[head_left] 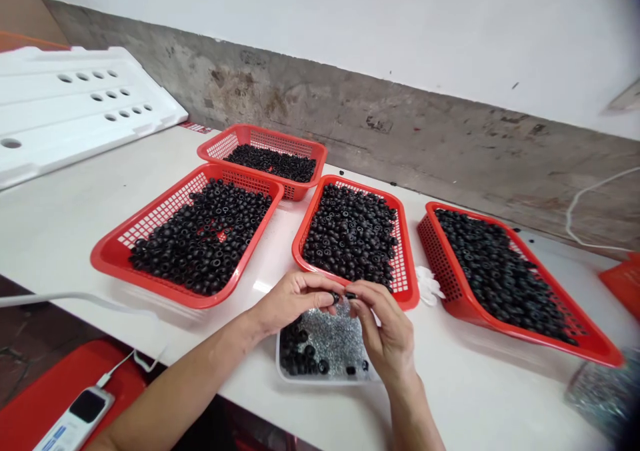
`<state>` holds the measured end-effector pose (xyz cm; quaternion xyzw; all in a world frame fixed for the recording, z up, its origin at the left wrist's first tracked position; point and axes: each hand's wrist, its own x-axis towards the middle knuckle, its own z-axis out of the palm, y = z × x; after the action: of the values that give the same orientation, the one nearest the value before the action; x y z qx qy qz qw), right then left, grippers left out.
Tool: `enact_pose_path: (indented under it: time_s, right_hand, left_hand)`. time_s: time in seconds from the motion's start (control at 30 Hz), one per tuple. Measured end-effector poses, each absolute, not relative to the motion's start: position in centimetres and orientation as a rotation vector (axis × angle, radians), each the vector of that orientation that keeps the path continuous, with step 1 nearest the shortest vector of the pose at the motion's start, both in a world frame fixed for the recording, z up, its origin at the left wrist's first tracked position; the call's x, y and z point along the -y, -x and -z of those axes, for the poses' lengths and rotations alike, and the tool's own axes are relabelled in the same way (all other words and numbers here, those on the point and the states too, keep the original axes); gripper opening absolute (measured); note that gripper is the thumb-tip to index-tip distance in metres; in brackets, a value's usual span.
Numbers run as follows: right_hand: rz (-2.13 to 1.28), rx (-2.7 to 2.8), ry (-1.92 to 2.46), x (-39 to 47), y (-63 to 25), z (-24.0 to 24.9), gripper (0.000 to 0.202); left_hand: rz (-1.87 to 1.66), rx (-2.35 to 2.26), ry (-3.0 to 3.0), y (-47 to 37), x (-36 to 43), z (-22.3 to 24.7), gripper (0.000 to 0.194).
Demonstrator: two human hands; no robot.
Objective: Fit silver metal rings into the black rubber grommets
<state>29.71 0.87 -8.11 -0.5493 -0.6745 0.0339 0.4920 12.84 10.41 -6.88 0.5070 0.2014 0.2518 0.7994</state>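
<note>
My left hand (300, 298) pinches a small black round piece (334, 297) between thumb and fingers. My right hand (387, 328) closes its fingertips on another small black piece (351, 296), right beside the first; whether the two touch I cannot tell. Both hands are over a clear plastic box (330, 381). Inside it lie many tiny silvery pieces (335, 338), with black round pieces (305, 358) along the left and front. Just behind the hands stands a red basket (413, 284) filled with black ring-like pieces (350, 231).
Left of it sits another red basket (105, 258) of black rings, and behind, a red basket (205, 148) of smaller black pieces. A tilted red basket (607, 354) is at right, near a white glove-like item (429, 286). White foam board (55, 118) leans far left; a powerbank-like device (80, 414) lies lower left.
</note>
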Motion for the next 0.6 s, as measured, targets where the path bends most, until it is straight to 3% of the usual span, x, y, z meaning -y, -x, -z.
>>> enact_pose_path:
  time_s: [0.17,0.6]
  right_hand:
    - [-0.036,1.75,1.312,-1.3,-29.7,8.2,0.026]
    - [0.063,1.918,1.333,-1.7,-29.2,7.0,0.035]
  left_hand:
    - [-0.578,-0.425,-1.055,-13.0,-10.2,7.4,0.044]
    - [-0.648,-0.409,-1.023,-13.2,-10.4,8.0,0.045]
